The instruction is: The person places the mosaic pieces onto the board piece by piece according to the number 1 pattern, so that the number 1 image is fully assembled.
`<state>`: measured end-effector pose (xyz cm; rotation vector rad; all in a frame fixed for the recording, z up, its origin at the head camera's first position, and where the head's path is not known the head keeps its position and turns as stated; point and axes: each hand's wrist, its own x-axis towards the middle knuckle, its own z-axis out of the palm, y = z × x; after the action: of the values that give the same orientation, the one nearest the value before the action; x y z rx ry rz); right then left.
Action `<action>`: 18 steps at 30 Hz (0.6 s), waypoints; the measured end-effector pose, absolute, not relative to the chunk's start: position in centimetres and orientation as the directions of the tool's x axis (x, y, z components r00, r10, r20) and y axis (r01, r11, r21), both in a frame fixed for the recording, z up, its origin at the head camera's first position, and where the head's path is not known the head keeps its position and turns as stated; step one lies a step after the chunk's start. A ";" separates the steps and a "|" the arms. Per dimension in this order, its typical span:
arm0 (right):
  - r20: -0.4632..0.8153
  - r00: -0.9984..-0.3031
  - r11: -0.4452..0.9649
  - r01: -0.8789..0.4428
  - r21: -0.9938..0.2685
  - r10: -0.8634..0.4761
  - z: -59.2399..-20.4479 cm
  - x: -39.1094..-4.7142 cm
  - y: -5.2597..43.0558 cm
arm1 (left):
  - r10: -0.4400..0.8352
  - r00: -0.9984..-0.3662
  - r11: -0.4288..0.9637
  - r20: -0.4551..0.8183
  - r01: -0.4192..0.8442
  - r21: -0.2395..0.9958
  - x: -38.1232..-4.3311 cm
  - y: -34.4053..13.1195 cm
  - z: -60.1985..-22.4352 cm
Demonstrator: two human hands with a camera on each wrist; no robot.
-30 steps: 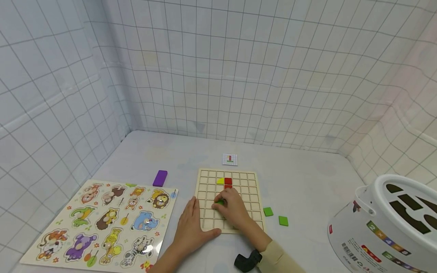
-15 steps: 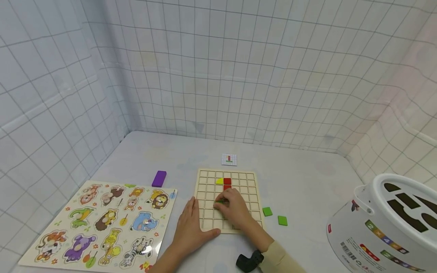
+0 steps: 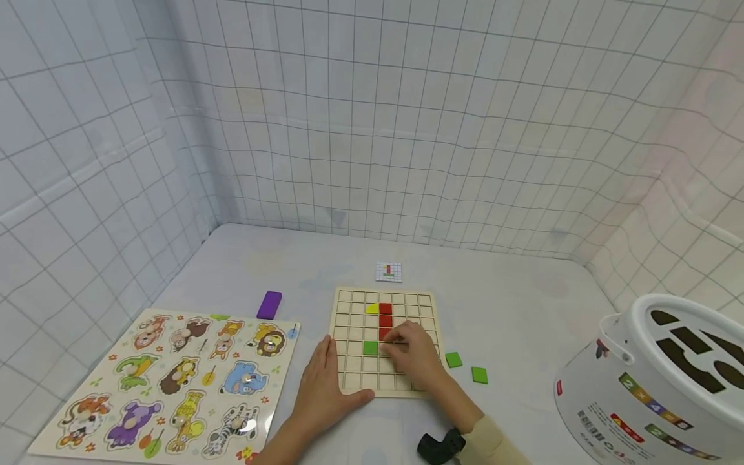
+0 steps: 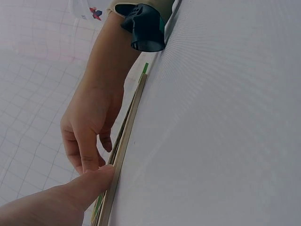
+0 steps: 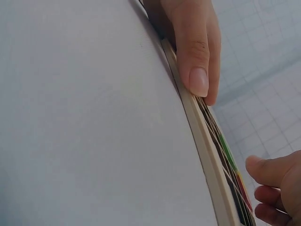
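A wooden grid board (image 3: 351,366) lies on the table in the head view. My left hand (image 3: 322,391) rests along its left edge with straight fingers, the thumb on the near edge. In one cell sits a green square tile (image 3: 370,348). Just right of that tile is my right hand (image 3: 415,355), its fingers loosely bent above the board; nothing shows between thumb and fingers in the right wrist view. A column of red tiles (image 3: 385,320) stands farther up the grid, partly hidden by the right hand, beside a yellow piece (image 3: 372,309).
Two loose green tiles, a nearer one (image 3: 479,374) and another (image 3: 453,360), lie right of the board. Behind it is a small pattern card (image 3: 388,272). An animal puzzle (image 3: 279,378) and a purple block (image 3: 269,305) are at left; a white bucket (image 3: 587,381) stands at right.
My right hand has let go of the green tile and shifted right, so the tile now shows in its cell. The left hand stays on the board edge.
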<state>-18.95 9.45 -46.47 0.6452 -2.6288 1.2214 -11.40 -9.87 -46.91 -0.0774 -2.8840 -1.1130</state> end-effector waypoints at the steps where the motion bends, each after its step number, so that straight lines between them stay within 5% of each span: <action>1: 0.327 -0.895 0.575 -0.446 -0.686 -0.305 -46.5 -19.0 9.7 | 0.029 -0.998 0.740 0.063 0.064 0.670 -11.4 -9.9 -46.9; 18: 0.291 -0.935 0.621 -0.352 -0.700 -0.202 -46.4 -19.1 13.8 | 0.025 -0.998 0.736 0.054 0.055 0.674 -11.5 -9.8 -47.0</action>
<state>-19.13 13.77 -46.44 0.4600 -2.6594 1.2087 -11.49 -9.79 -47.02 -0.0667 -2.8889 -1.1240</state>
